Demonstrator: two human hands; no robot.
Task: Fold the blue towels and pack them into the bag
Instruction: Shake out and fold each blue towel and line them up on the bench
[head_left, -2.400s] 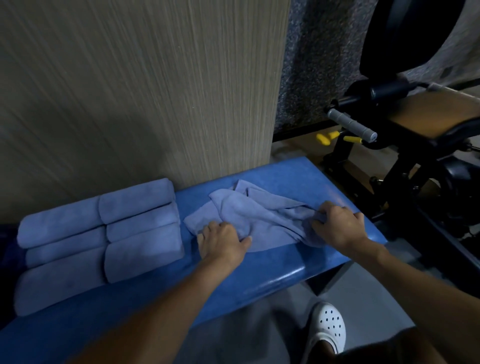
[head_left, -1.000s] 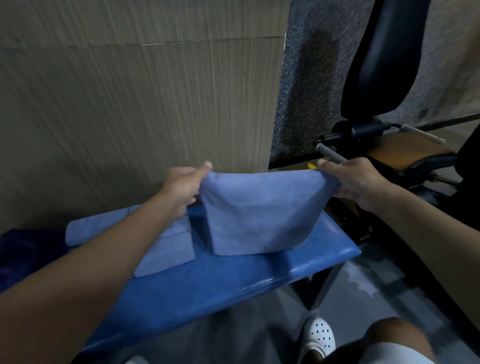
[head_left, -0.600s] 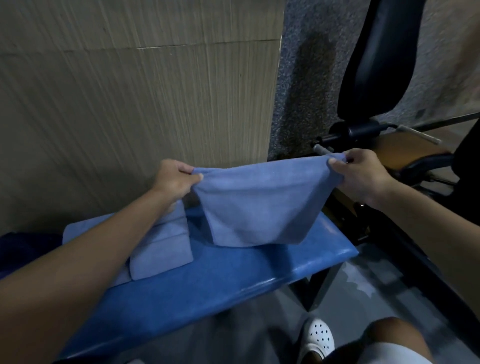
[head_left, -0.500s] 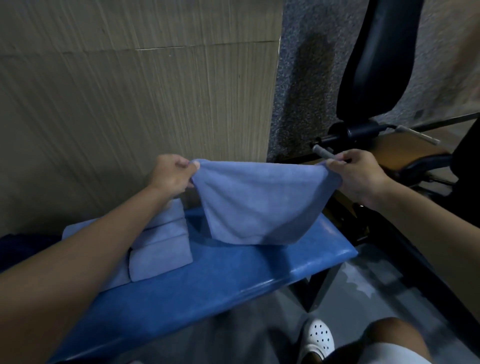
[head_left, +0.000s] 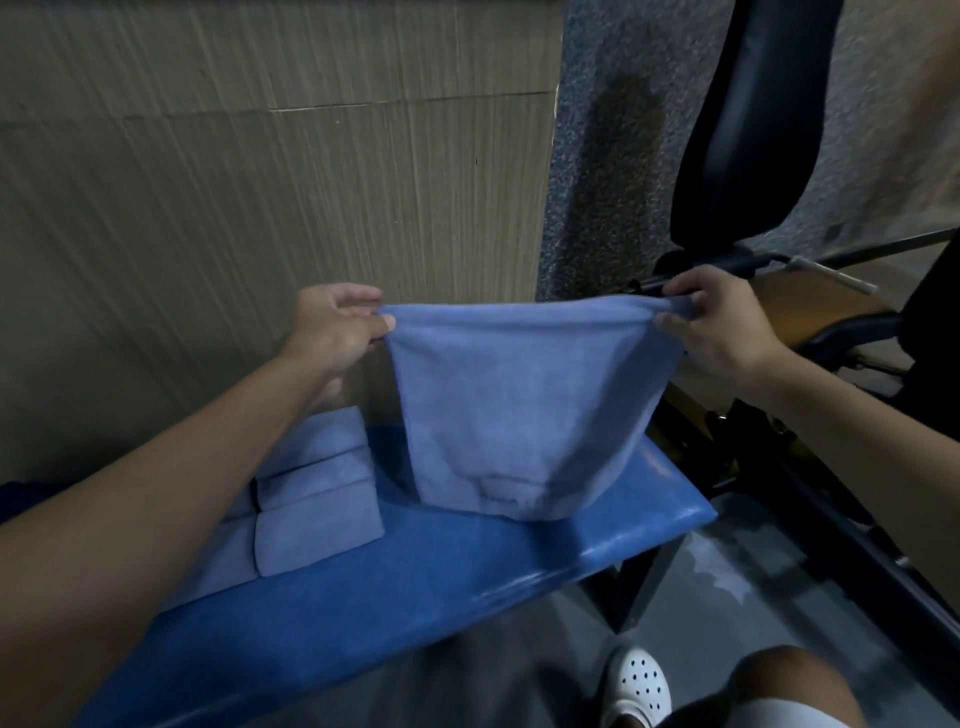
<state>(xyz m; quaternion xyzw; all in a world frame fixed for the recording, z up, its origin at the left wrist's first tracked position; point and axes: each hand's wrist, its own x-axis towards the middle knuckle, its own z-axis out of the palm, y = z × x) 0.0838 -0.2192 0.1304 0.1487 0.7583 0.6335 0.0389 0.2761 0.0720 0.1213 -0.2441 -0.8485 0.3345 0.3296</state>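
Overhead, the left hand (head_left: 332, 325) and right hand (head_left: 717, 322) each pinch a top corner of a blue towel (head_left: 524, 405), stretched between them above the blue bench (head_left: 441, 587). Folded towels (head_left: 317, 493) lie below the left hand.

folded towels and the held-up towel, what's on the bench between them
Only a bare, shadowed strip of blue bench separates the folded towels from the held towel, in the head view.
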